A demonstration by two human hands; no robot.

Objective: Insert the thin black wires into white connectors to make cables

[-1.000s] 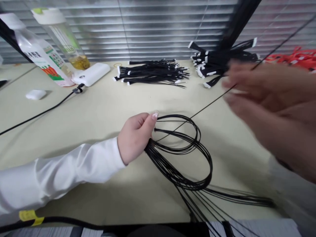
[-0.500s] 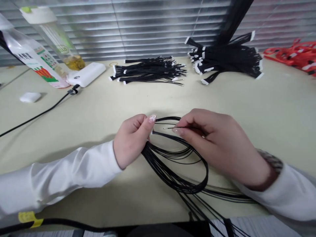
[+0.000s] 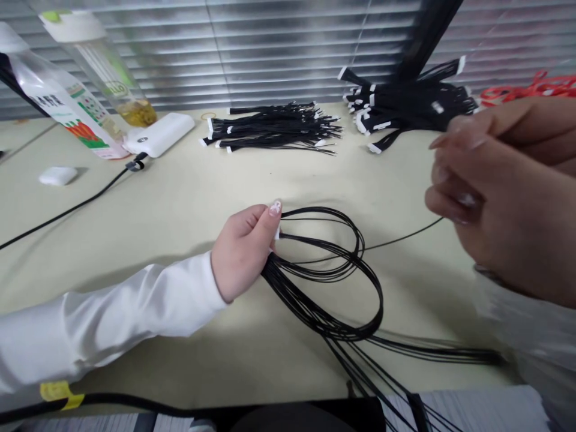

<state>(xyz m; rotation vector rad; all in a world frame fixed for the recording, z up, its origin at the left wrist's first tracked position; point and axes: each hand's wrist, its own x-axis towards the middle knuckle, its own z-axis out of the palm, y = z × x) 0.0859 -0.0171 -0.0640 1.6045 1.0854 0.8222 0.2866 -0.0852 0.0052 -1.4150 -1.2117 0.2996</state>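
Note:
My left hand point(image 3: 245, 252) is closed round a looped bundle of thin black wires point(image 3: 324, 327), with a bit of white connector point(image 3: 276, 233) showing beside the thumb. The loops spread to the right over the table, and some loose ends hang past its front edge. At the right, raised and nearer the camera, my right hand point(image 3: 504, 180) has its fingers pinched together. A single black wire point(image 3: 405, 235) runs from the loops up to this hand, where its end is hidden by the fingers.
At the back lie a pile of short black wire harnesses point(image 3: 274, 129), a larger pile point(image 3: 405, 105) and red cords point(image 3: 526, 90). To the left stand a labelled bottle point(image 3: 67, 108) and a tea bottle point(image 3: 108, 78), near a white power bank point(image 3: 159, 135) and small white case point(image 3: 57, 175).
My right hand has moved up and to the right, away from the loops, drawing a single wire out with it. My left hand stays almost where it was, still gripping the bundle.

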